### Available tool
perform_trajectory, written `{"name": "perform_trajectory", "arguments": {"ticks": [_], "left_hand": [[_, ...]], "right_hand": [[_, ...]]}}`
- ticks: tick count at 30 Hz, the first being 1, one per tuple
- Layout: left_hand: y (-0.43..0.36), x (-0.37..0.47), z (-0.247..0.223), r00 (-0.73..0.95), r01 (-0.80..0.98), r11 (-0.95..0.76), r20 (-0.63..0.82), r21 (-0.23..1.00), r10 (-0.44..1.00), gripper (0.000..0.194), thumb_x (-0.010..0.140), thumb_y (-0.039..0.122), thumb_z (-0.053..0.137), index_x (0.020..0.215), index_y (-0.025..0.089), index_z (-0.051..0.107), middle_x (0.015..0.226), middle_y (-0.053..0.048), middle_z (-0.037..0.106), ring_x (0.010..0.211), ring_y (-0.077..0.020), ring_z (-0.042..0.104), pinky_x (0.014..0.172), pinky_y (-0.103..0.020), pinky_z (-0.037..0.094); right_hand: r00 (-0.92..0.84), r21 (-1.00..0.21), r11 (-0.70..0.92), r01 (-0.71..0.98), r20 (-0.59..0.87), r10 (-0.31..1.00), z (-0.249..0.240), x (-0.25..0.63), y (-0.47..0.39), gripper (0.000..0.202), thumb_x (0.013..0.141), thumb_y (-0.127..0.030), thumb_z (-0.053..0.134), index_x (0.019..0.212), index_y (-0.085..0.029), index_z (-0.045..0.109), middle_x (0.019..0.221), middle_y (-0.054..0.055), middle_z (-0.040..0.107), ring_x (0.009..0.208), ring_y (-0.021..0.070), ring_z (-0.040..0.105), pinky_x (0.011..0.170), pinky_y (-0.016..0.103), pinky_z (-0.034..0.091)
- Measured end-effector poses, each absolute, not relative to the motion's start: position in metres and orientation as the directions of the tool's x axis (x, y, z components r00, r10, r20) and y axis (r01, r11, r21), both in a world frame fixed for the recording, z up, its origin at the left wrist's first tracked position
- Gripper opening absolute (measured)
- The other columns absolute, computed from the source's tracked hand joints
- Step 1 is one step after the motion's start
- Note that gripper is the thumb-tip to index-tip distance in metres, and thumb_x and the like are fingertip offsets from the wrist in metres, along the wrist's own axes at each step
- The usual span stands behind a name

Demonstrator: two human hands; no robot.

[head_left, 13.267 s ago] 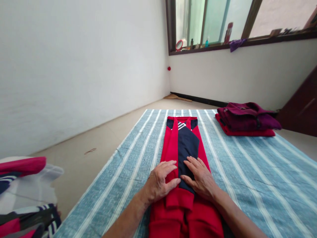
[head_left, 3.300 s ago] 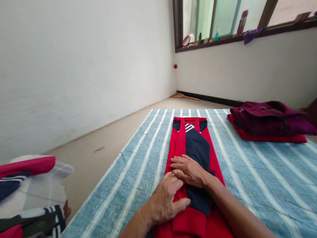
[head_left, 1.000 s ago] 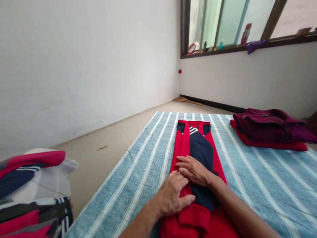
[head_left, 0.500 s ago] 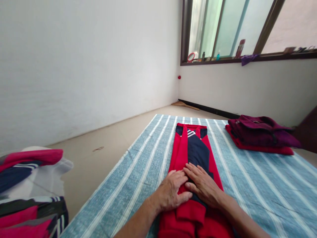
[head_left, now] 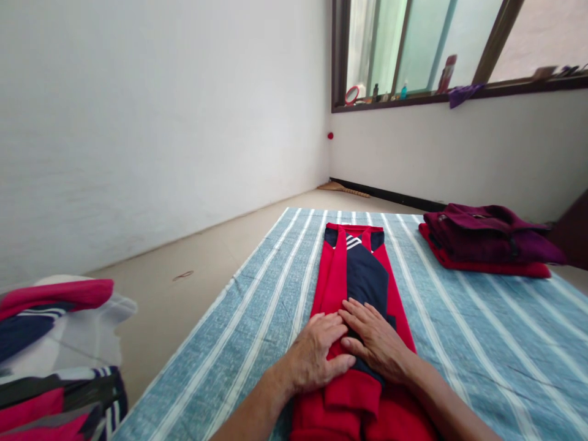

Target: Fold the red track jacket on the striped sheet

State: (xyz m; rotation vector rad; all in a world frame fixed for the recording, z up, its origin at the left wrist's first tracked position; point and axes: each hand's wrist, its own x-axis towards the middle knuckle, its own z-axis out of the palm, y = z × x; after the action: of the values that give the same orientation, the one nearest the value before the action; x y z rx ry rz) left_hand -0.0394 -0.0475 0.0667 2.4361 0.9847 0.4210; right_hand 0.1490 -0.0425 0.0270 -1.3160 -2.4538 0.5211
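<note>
A red and navy jacket (head_left: 367,272) with white stripes lies folded into a long narrow strip on the blue striped bed sheet (head_left: 248,318). Its sleeve is laid lengthwise on top, the red cuff toward me. My left hand (head_left: 319,352) rests on the red left part of the jacket, fingers stretched out. Beside it, my right hand (head_left: 374,340) lies flat across the navy sleeve. The fingertips of both hands nearly meet in the middle. Part of the sleeve is hidden under my hands.
Folded maroon and red clothes (head_left: 491,236) are stacked at the right of the bed. More red, navy and black garments (head_left: 55,392) lie at the lower left. A broom (head_left: 344,188) is on the floor by the far wall. Small items line the windowsill (head_left: 413,98).
The view has tilted down and shifted very slightly. Both hands stay flat on the jacket in almost the same place.
</note>
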Motion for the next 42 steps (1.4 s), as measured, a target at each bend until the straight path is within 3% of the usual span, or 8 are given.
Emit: {"name": "perform_trajectory", "arguments": {"ticks": [42], "left_hand": [[-0.047,-0.0396,0.0648,0.683,0.564,-0.634,0.132,0.529,0.718,0.03,0.075,0.027,0.065,0.103,0.018,0.059,0.12,-0.008,0.061,0.115,-0.0236,0.052,0.105,-0.04,0.031]], "right_hand": [[-0.523,-0.456,0.487,0.745,0.054,0.85,0.0333,0.1476,-0.0426,0.055,0.093,-0.049,0.036,0.139,-0.019,0.041,0.148,0.008,0.033,0.138,0.0238,0.023,0.112,0.046,0.019]]}}
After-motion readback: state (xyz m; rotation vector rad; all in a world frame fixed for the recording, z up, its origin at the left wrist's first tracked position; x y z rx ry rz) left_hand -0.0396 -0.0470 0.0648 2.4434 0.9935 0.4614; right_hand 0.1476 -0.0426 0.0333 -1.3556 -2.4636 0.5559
